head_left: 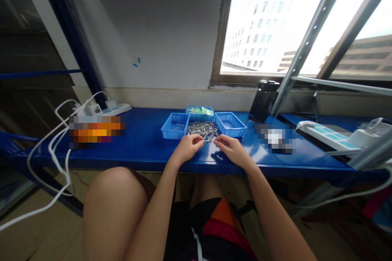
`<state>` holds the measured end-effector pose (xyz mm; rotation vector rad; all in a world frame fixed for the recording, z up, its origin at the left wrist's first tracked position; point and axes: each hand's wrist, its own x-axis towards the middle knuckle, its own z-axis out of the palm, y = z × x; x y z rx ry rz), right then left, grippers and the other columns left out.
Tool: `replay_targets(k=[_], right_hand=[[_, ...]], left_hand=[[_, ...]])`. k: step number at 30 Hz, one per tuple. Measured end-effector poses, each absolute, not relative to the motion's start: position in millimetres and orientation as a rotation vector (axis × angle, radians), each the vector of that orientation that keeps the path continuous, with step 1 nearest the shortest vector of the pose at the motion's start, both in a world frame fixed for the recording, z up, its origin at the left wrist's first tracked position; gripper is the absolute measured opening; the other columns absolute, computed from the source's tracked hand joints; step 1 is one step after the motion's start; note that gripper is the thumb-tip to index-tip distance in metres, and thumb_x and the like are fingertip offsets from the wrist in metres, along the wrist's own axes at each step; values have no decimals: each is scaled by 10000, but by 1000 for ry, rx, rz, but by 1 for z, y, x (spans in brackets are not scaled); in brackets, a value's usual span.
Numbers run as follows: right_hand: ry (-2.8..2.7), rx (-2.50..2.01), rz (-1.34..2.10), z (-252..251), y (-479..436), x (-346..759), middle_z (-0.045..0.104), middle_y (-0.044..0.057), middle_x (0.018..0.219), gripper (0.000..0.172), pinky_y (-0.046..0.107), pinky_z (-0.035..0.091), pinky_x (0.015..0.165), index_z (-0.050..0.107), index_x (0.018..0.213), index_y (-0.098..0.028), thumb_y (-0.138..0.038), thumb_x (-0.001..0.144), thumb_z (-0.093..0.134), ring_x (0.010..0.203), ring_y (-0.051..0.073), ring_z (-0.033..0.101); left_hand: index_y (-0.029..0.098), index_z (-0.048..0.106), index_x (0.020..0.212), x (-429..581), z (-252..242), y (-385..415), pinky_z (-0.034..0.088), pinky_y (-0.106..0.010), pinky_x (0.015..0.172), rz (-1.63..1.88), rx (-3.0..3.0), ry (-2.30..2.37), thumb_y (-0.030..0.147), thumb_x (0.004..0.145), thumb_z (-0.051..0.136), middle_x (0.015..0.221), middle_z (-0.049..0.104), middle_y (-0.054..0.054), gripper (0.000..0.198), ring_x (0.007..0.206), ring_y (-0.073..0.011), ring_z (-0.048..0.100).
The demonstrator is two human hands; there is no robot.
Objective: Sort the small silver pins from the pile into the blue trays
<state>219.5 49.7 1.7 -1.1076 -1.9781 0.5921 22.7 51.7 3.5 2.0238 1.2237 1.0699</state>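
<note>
I sit at a blue bench [143,146] below a window, knees under its front edge. My left hand [186,149] and right hand [232,149] rest near that edge, close together, fingers curled, each with thumb and forefinger pinched shut. Between the two pinches is a thin metal pin [208,141], one end in each hand. Its long axis runs left to right, level with the bench; it is too small to tell which end is which. Just behind my fingertips lies a pile of pins [202,129], flanked by a left blue tray [174,126] and a right blue tray [230,124], with a third tray [199,113] behind. A black jar [263,99] stands further right.
</note>
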Motion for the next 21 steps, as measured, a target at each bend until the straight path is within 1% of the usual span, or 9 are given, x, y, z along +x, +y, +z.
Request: replay_targets(k=[8,13,17,21], right_hand=[[-1997,-1109,573,2,49,218,621,13,722,257,243,432,612,616,825,-170,-378,838,465,655,138,537],[-2078,-1108,523,3,50,217,621,11,708,216,237,421,606,636,775,-166,-326,815,497,636,131,528],[-2164,-1120,479,2,50,216,608,5,672,169,231,409,590,647,758,-175,-295,793,533,616,129,527],[-2196,-1099,444,2,50,215,629,13,713,157,232,406,607,650,768,-179,-271,806,528,650,135,544]], left_hand=[[132,635,816,22,1,53,430,-237,596,1071,2006,1204,343,784,494,705,627,-33,256,645,-144,551],[137,634,835,21,4,51,416,-230,577,1088,2027,1182,352,782,506,671,596,-19,256,616,-133,525],[143,666,880,21,6,49,405,-223,576,1053,2048,1130,362,780,520,682,600,-18,282,606,-123,509],[145,689,963,22,7,48,398,-218,570,963,2064,1087,375,775,529,705,621,-28,337,611,-123,497]])
